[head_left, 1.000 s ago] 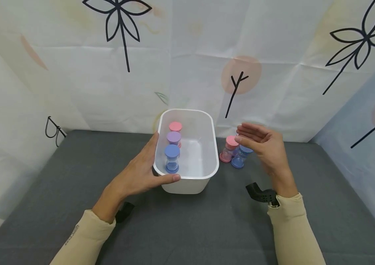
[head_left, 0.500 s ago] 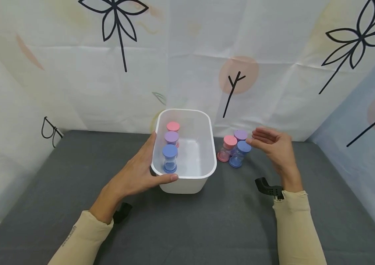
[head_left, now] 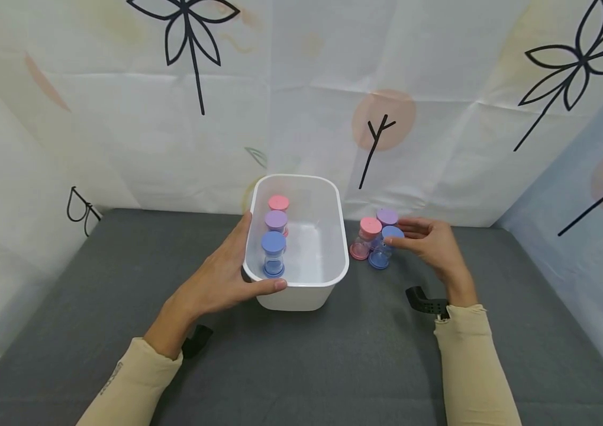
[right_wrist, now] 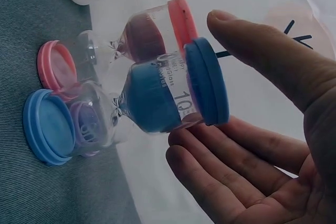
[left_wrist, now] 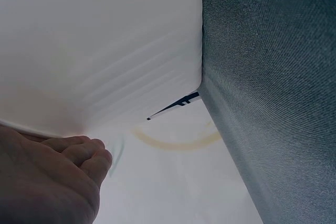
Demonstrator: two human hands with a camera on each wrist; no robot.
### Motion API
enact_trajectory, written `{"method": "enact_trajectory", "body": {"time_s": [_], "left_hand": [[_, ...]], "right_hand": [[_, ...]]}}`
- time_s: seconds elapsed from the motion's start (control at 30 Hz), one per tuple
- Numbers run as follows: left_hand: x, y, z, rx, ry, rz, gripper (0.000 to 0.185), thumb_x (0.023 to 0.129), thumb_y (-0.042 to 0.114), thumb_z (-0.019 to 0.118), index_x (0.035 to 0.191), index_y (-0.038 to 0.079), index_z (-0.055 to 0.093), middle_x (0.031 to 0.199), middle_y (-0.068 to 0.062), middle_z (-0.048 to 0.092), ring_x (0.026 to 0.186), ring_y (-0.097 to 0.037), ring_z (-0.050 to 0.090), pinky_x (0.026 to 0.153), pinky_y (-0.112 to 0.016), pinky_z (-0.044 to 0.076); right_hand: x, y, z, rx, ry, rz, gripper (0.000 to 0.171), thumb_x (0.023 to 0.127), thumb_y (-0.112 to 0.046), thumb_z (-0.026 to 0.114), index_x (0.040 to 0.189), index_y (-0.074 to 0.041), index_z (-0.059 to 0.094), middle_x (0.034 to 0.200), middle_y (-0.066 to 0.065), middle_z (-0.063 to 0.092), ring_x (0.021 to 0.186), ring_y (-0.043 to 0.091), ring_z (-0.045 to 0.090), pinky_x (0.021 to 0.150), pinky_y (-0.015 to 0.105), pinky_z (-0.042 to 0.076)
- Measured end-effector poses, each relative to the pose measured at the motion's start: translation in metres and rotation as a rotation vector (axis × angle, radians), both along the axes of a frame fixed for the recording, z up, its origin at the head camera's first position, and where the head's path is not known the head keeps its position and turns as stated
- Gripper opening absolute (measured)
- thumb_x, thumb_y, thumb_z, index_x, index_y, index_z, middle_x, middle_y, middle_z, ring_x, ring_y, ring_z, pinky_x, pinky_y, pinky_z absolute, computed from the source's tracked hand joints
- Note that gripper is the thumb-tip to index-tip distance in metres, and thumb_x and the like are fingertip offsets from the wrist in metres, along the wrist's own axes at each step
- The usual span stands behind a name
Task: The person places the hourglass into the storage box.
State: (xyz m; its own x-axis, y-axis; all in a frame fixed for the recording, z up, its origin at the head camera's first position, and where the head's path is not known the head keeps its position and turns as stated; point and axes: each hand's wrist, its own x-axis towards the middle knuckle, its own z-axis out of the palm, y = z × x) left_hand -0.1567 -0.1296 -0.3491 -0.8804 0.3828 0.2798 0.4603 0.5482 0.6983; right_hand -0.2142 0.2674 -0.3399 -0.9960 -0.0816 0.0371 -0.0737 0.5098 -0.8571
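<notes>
A white tub (head_left: pixel 328 278) stands mid-table with a pink (head_left: pixel 279 203), a purple (head_left: pixel 276 220) and a blue sand timer (head_left: pixel 273 253) in a row along its left wall. My left hand (head_left: pixel 229 275) holds the tub's near left corner, thumb over the front rim; the left wrist view shows its fingers (left_wrist: pixel 79 150) against the tub wall (left_wrist: pixel 100 40). Right of the tub stand three more timers: pink (head_left: pixel 366 236), purple (head_left: pixel 387 216) and blue (head_left: pixel 384 248). My right hand (head_left: pixel 418 236) cups the blue timer's cap (right_wrist: pixel 207 80), thumb (right_wrist: pixel 262 45) and fingers (right_wrist: pixel 226 182) spread on either side.
The table is covered in grey cloth (head_left: pixel 333 361). White sheets with black flower prints (head_left: pixel 189 35) hang close behind and on both sides. A black strap (head_left: pixel 423 302) sits on my right wrist.
My right hand has come down and to the left from above the outer timers until it cups the blue one. The left hand and the tub have stayed put.
</notes>
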Motion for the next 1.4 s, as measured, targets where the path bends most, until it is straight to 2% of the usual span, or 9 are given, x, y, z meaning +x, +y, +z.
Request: {"method": "enact_trajectory", "body": {"time_s": [0.27, 0.53, 0.83, 0.93, 1.07, 1.23, 1.4], "left_hand": [[0.0, 0.0, 0.001, 0.006, 0.004, -0.005, 0.121, 0.076, 0.064, 0.081, 0.161, 0.041, -0.003, 0.161, 0.003, 0.026, 0.139, -0.02, 0.039, 0.109, -0.055, 0.037], [-0.001, 0.0, 0.0, 0.022, 0.005, -0.018, 0.12, 0.076, 0.063, 0.081, 0.161, 0.041, -0.001, 0.159, 0.004, 0.028, 0.137, -0.02, 0.041, 0.108, -0.053, 0.038], [-0.001, 0.0, -0.001, 0.023, 0.004, -0.018, 0.12, 0.076, 0.063, 0.081, 0.161, 0.042, -0.002, 0.16, 0.004, 0.027, 0.137, -0.02, 0.04, 0.107, -0.054, 0.038], [0.0, 0.0, -0.001, 0.021, 0.003, -0.015, 0.121, 0.076, 0.063, 0.081, 0.161, 0.042, -0.002, 0.161, 0.005, 0.026, 0.138, -0.02, 0.04, 0.107, -0.055, 0.038], [0.0, 0.001, 0.0, 0.019, 0.003, -0.016, 0.121, 0.076, 0.063, 0.081, 0.161, 0.042, -0.003, 0.161, 0.005, 0.025, 0.139, -0.02, 0.039, 0.108, -0.055, 0.038], [0.0, 0.0, 0.0, 0.011, 0.003, -0.006, 0.12, 0.076, 0.064, 0.08, 0.161, 0.042, -0.002, 0.16, 0.004, 0.028, 0.138, -0.019, 0.04, 0.108, -0.055, 0.038], [0.0, 0.0, 0.0, 0.008, 0.003, -0.002, 0.119, 0.075, 0.065, 0.08, 0.161, 0.042, 0.0, 0.158, 0.004, 0.03, 0.136, -0.017, 0.041, 0.107, -0.054, 0.038]], "right_hand": [[-0.001, -0.005, -0.002, 0.059, -0.037, -0.009, 0.071, 0.082, -0.033, 0.088, 0.137, 0.003, 0.06, 0.135, 0.022, 0.061, 0.122, 0.039, 0.058, 0.1, 0.055, 0.045], [-0.002, -0.006, -0.005, 0.095, -0.033, 0.032, 0.065, 0.083, -0.033, 0.087, 0.132, 0.003, 0.064, 0.125, 0.02, 0.067, 0.109, 0.028, 0.065, 0.09, 0.041, 0.049], [0.0, -0.007, -0.001, 0.12, -0.029, -0.001, 0.061, 0.083, -0.032, 0.086, 0.129, 0.003, 0.067, 0.124, 0.021, 0.067, 0.111, 0.032, 0.065, 0.093, 0.046, 0.049], [0.003, -0.007, 0.005, 0.128, -0.028, -0.025, 0.062, 0.083, -0.035, 0.086, 0.129, 0.001, 0.067, 0.122, 0.019, 0.068, 0.109, 0.027, 0.065, 0.092, 0.042, 0.049], [0.01, -0.008, 0.017, 0.111, -0.003, -0.055, 0.062, 0.083, -0.038, 0.086, 0.128, -0.001, 0.067, 0.12, 0.015, 0.068, 0.103, 0.014, 0.066, 0.086, 0.029, 0.05], [0.022, -0.011, 0.036, 0.044, 0.07, -0.082, 0.06, 0.085, -0.033, 0.085, 0.131, 0.0, 0.066, 0.115, 0.006, 0.068, 0.096, 0.003, 0.066, 0.078, 0.019, 0.05], [0.033, -0.018, 0.05, -0.066, 0.188, -0.108, 0.056, 0.086, -0.021, 0.085, 0.132, 0.004, 0.064, 0.106, -0.009, 0.069, 0.093, 0.002, 0.068, 0.078, 0.017, 0.051]]}}
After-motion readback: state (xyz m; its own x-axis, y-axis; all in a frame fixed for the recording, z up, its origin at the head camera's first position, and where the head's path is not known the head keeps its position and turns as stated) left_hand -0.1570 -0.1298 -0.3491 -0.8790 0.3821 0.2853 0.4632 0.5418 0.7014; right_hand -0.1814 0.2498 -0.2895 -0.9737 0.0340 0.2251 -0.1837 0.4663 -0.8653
